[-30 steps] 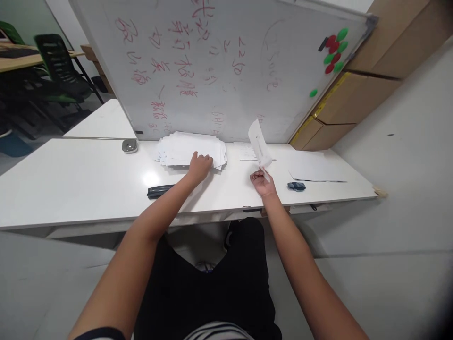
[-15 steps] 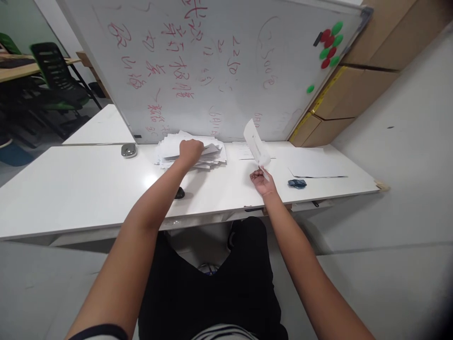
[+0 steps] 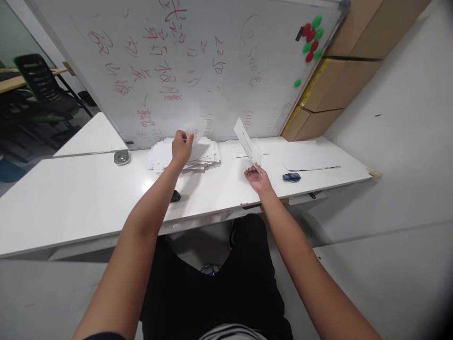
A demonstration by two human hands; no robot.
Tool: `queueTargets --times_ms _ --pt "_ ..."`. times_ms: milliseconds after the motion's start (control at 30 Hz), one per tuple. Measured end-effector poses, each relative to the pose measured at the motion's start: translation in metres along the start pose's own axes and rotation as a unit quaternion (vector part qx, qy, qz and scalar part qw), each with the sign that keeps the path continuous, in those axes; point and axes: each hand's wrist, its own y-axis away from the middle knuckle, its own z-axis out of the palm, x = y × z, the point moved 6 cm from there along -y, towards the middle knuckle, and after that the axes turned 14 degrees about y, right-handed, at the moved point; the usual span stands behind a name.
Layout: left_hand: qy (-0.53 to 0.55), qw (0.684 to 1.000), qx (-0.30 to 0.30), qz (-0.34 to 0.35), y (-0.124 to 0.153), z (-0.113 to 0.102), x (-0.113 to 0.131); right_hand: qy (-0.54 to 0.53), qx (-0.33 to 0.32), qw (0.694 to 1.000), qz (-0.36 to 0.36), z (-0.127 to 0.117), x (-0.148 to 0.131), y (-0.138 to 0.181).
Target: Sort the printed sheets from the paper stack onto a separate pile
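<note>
My left hand [image 3: 181,148] pinches a thin sheet of paper [image 3: 198,132] between thumb and fingers, just above a messy paper pile [image 3: 161,156]. The pile lies on the white desk against the whiteboard, its edges uneven. To the right, my right hand [image 3: 257,178] is closed on the lower end of a slip of paper [image 3: 246,141], which stands up at a tilt with faint print on it. Behind that slip, a few printed papers [image 3: 238,149] lie flat on the desk.
A whiteboard [image 3: 226,71] with red writing and round magnets stands along the back. On the white desk [image 3: 88,198] are a grey rounded device [image 3: 122,157], a black object [image 3: 176,196] partly behind my left forearm, a dark blue crumpled item [image 3: 291,177] and large white sheets [image 3: 311,156]. Cardboard boxes [image 3: 325,87] are stacked behind.
My left hand has lifted a sheet up off the pile and turned so its fingers show. The right hand still holds its slip, now more upright and flatter. The camera view has shifted slightly.
</note>
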Motion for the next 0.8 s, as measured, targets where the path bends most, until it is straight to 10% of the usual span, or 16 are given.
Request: queueTargets --times_ms 300,533,800 --pt "-0.026 0.947 0.053 0.317 0.034 -0.046 0.130 0.038 -0.002 0.999 -0.022 0.002 -0.001 0.009" --pt "-0.054 0.897 -0.284 0.335 0.130 0.042 0.106 0.109 -0.074 0.991 -0.027 0.015 0.002 0.007" --pt "-0.005 0.865 -0.382 0.325 0.139 0.077 0.081 0.209 -0.126 0.969 -0.035 0.024 0.001 0.016"
